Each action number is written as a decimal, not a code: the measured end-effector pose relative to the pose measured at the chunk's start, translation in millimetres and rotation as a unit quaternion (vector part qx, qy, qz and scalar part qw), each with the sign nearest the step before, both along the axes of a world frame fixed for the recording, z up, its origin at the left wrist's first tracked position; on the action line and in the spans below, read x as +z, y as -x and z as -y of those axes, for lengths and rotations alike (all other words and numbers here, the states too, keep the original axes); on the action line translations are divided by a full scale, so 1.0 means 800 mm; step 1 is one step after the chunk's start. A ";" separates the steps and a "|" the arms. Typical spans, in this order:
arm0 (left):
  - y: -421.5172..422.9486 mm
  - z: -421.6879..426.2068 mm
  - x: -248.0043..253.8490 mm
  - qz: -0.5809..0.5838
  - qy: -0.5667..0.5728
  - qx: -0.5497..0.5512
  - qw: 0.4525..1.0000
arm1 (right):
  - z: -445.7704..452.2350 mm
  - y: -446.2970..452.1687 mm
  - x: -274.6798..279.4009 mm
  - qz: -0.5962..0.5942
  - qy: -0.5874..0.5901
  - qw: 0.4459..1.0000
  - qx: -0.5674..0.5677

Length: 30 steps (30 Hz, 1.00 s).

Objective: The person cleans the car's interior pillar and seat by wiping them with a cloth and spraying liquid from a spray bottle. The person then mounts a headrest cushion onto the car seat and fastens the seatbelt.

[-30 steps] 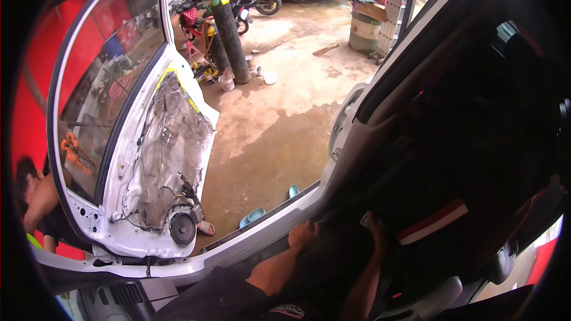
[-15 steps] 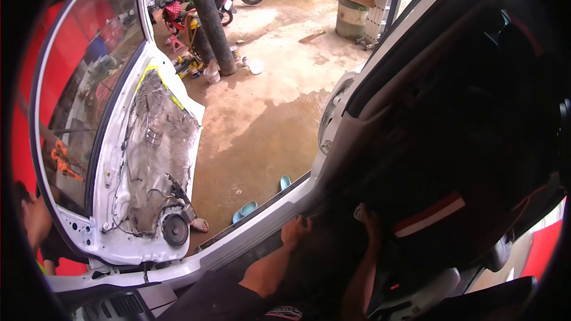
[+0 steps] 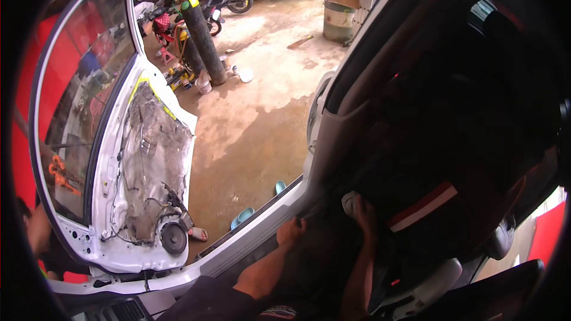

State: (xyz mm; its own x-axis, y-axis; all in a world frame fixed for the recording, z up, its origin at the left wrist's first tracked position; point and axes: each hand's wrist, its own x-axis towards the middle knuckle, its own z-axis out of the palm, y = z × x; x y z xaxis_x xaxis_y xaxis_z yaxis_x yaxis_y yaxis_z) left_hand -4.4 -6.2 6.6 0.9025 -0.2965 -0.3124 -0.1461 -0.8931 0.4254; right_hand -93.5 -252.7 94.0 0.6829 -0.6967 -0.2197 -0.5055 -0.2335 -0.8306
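Note:
In the dark car interior my right hand [image 3: 365,215] is closed around a pale, crumpled cloth [image 3: 350,203], held low near the dark seat. My left hand [image 3: 290,233] is beside the door sill [image 3: 262,217], its fingers curled; something dark may be in them, but shadow hides it. A dark seat with a red and white stripe [image 3: 423,207] lies to the right of my right hand.
The white car door [image 3: 107,190] stands open on the left, its inner panel off, with a speaker [image 3: 174,238] and wiring exposed. Another person's arm [image 3: 39,235] and sandaled foot [image 3: 198,235] show around it. Teal slippers [image 3: 242,219], gas cylinders [image 3: 203,44] and a drum [image 3: 339,21] are outside.
My right hand has moved slightly left, and more of the pale cloth shows. My left hand has shifted slightly left. The whole view has turned a little.

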 end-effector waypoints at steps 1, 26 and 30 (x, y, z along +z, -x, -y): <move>0.001 -0.001 -0.001 0.000 -0.001 0.001 1.000 | -0.006 -0.004 0.012 0.048 -0.031 0.998 -0.015; 0.019 0.069 0.157 -0.504 0.689 -0.045 0.519 | -0.154 -0.007 0.077 0.272 -0.139 0.945 0.116; 0.008 0.041 0.150 -0.304 0.581 0.075 0.751 | -0.154 0.019 0.076 0.233 -0.121 0.957 0.126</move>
